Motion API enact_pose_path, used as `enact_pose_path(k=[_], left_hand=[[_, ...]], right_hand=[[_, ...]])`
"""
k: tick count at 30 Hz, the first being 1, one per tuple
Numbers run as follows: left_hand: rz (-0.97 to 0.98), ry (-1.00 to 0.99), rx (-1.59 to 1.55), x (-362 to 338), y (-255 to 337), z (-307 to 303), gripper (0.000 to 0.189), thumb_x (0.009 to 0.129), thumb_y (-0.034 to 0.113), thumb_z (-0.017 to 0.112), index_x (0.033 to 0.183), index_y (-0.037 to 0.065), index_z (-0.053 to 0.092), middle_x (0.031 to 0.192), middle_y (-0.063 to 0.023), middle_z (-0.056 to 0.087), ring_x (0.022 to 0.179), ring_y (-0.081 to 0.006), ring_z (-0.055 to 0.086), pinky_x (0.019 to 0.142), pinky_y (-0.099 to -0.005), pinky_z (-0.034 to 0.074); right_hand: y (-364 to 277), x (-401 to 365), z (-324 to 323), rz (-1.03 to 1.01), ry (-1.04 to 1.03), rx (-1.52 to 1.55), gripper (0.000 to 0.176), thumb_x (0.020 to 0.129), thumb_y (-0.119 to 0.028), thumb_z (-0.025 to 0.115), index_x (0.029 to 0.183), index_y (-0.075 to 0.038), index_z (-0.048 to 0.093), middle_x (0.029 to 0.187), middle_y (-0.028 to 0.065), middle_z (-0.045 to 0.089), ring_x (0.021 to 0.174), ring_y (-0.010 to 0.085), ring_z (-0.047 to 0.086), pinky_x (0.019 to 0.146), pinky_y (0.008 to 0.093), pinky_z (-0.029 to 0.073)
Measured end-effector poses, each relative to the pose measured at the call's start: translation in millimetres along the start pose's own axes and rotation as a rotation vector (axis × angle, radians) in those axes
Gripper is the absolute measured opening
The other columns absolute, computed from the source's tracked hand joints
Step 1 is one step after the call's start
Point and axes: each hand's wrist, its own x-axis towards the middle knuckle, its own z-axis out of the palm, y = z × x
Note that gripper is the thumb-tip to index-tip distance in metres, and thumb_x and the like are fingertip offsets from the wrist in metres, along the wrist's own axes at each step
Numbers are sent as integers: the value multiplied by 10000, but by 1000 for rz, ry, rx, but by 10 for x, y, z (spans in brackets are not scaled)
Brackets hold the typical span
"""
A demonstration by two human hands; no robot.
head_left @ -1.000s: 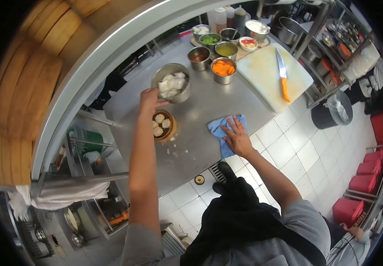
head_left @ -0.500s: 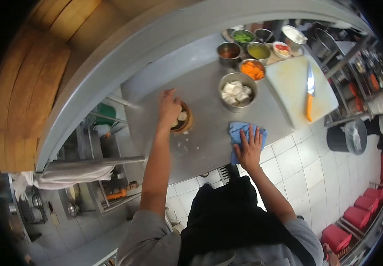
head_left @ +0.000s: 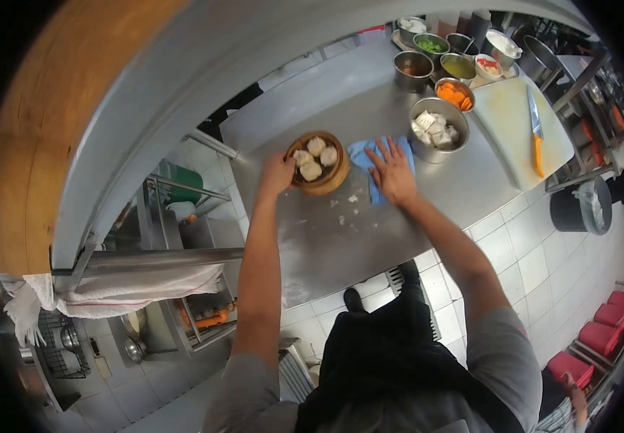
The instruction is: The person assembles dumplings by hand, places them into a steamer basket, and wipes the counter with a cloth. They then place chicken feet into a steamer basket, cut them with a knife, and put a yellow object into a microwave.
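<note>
A round bamboo steamer holding several pale dumplings stands on the steel table. At its left edge is my left hand, its fingers closed on the rim. My right hand lies flat with fingers spread on a folded blue cloth, just right of the steamer. Small white crumbs are scattered below the steamer. A metal bowl of white pieces stands right of the cloth.
Small bowls of orange slices, green bits and sauces stand at the back. On the right, a knife lies on a white cutting board. A metal rail with a hanging towel is at left. A person's arm shows at lower right.
My right hand and the blue cloth have moved up and left, beside the steamer. My left hand has gone from over the steamer to its left rim. The camera view has shifted.
</note>
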Motion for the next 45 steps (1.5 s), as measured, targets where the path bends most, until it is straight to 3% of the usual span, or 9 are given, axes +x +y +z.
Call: enact_pose_path(k=[5,8,14,18,22,26,31,36,45], left_hand=[[101,134,107,-392,732,-816,299,904,148,559,870,-127,669,742,-224,684,569,-310,701,474,-372,561],[143,125,105,-573,869,-978,308,895,150,558,820,-129,664,715,-220,679,560,-300,700,476,-368,562],[173,60,27,-784,671,-1009,317,893,158,556,814,-129,665,750,-226,691,548,-298,698,474,-360,561],[121,58,13,-687,486,-868,317,895,163,548,836,-126,663,769,-228,699,557,-297,702,509,-362,571],[77,120,14,-658,498,-777,323,902,162,534,854,-133,656,770,-241,697,553,-303,702,528,-380,574],[52,178,-124,-410,245,-523,350,906,160,531,859,-169,643,763,-262,689,551,-308,703,521,-380,571],[-144,274,-285,-70,-238,-152,408,909,154,529,961,-245,602,859,-323,679,569,-337,706,500,-358,590],[-192,279,-280,-126,-447,-76,421,912,148,522,1011,-256,583,926,-352,661,580,-349,704,461,-359,608],[-176,226,-395,-315,-352,-41,367,922,125,495,926,-230,590,796,-269,646,537,-297,669,442,-330,587]], right_hand=[[-103,1065,822,-12,-43,10,475,954,-292,531,1415,-180,507,1537,135,399,1427,411,316,1168,516,258],[-484,1350,1117,-172,144,151,401,913,-177,549,1306,-143,615,1415,119,542,1334,345,460,1126,448,336],[-1040,658,715,-306,-493,753,359,861,-93,553,1191,-119,690,1280,107,638,1213,280,564,1069,389,399],[-1137,82,-48,-178,-645,924,344,783,-11,549,1053,-95,745,1113,97,705,1047,215,633,986,331,456],[-373,232,-539,311,-346,850,363,766,-21,608,1104,-89,721,1208,100,675,1139,251,599,1030,370,432],[216,223,106,33,85,224,379,757,-52,619,1113,-132,723,1280,106,644,1242,298,545,1095,419,397],[-691,-78,235,-199,-95,527,359,730,-14,649,1068,-106,729,1299,88,635,1285,324,507,1109,437,390],[-958,-786,-97,-295,-338,841,193,722,58,617,828,-59,726,1103,88,705,1198,326,570,1024,420,454],[-906,-1334,-814,65,-664,995,171,790,52,586,838,-28,729,984,129,703,1060,276,634,947,369,483]])
